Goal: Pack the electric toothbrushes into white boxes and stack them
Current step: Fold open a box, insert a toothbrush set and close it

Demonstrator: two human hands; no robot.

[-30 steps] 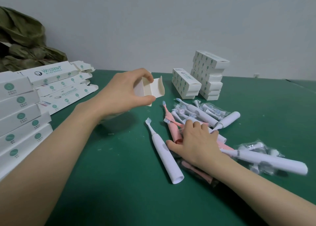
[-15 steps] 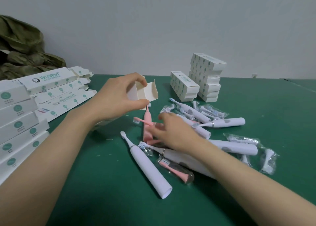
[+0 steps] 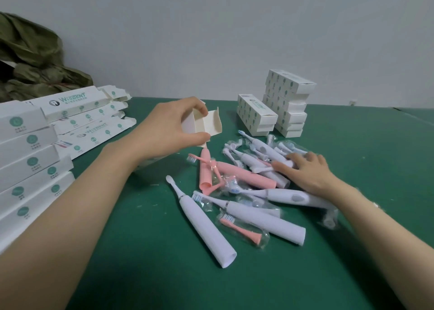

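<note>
My left hand [image 3: 164,128] grips a white box [image 3: 206,126] with its end flap open, held above the green table [image 3: 141,251]. A pile of white and pink electric toothbrushes lies in front of me, among them a long white toothbrush [image 3: 202,222] nearest and a pink toothbrush [image 3: 205,168] below the box. Loose brush heads in clear wrappers [image 3: 242,229] are mixed in. My right hand [image 3: 305,171] rests on the far right part of the pile, fingers spread over white brushes and wrapped heads; whether it grips one is unclear.
Stacks of closed white boxes [image 3: 285,103] stand at the back centre-right. Long flat white boxes [image 3: 79,119] and a stack of white boxes [image 3: 25,159] fill the left edge. Green cloth [image 3: 30,58] lies at the back left against the grey wall.
My right hand moved from the middle of the pile to its far right side, shifting several brushes. My left hand with the open box stayed about where it was.
</note>
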